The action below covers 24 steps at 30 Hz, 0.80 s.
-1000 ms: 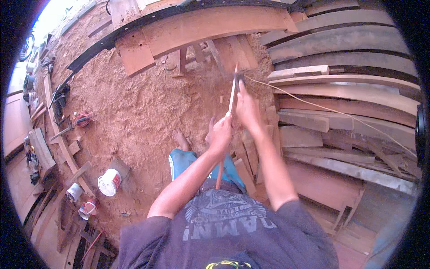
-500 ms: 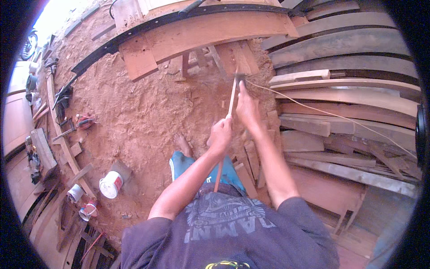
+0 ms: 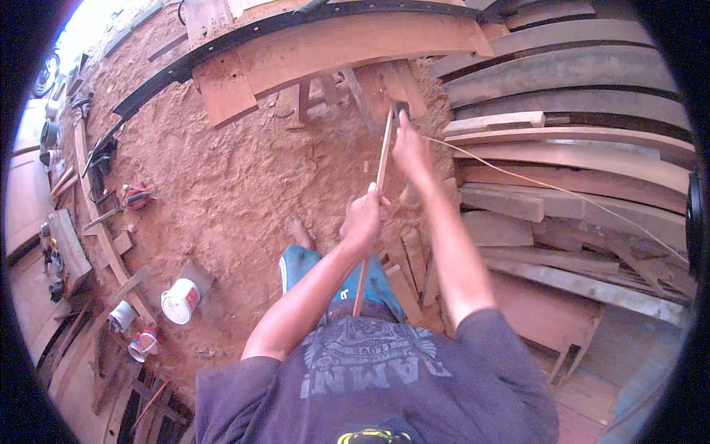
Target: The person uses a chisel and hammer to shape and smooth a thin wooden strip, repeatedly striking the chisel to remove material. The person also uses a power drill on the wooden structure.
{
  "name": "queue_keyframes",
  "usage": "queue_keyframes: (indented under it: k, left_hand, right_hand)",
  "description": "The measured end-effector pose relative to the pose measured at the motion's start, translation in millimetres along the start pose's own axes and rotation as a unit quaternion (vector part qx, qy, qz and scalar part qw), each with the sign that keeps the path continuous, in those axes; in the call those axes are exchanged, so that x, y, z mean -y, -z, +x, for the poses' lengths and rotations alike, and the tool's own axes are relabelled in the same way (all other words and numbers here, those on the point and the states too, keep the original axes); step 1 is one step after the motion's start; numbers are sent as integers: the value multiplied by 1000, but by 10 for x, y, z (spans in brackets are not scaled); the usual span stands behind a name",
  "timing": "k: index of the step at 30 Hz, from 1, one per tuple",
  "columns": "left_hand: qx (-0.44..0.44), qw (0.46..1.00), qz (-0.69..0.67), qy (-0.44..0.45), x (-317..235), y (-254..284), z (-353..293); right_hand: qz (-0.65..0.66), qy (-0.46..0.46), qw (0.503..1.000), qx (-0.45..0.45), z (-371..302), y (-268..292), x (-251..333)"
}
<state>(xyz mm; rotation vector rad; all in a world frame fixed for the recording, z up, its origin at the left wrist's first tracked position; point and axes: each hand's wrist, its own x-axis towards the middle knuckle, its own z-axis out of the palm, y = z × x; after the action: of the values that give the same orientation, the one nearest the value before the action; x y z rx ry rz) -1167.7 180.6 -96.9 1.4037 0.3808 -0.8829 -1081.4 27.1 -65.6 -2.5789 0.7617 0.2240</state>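
Observation:
A long, thin wooden strip point(image 3: 385, 150) slants from my waist toward the far boards. My left hand point(image 3: 365, 214) is closed around it about midway, thumb on top. My right hand point(image 3: 412, 154) grips a small dark tool point(image 3: 400, 111) beside the strip's far end, index finger stretched along it. Blur and small size hide the tool's exact kind, and I cannot tell whether it touches the strip. Beyond both hands, a short wooden board point(image 3: 388, 85) slopes under the large curved plank.
A curved wooden plank point(image 3: 325, 55) edged by a long black bar point(image 3: 251, 39) spans the far side. Stacked boards point(image 3: 562, 159) fill the right, crossed by a thin pale cord point(image 3: 532, 180). White bucket point(image 3: 180, 302) and red-handled tool point(image 3: 137, 195) lie left on bare earth.
My right hand has moved the dark tool slightly farther away and to the right of the strip's end. My left hand has shifted slightly up along the strip.

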Motion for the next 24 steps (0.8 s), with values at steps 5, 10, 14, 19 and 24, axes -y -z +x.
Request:
queue_keyframes:
  k: [5, 10, 14, 19, 24]
  left_hand:
    - [27, 993, -91, 77, 29, 53, 91]
    - [23, 997, -47, 52, -38, -12, 12]
    - [13, 996, -79, 37, -59, -4, 143]
    - [18, 1000, -1, 14, 123, -43, 155]
    - [-38, 996, 59, -51, 289, 9, 248]
  right_hand:
    - [-21, 20, 999, 34, -614, -11, 186]
    - [-27, 34, 999, 1, -254, -47, 0]
    - [-54, 30, 997, 37, -474, -24, 157]
    - [-27, 31, 999, -6, 99, -94, -112]
    - [-61, 42, 996, 54, -392, -81, 101]
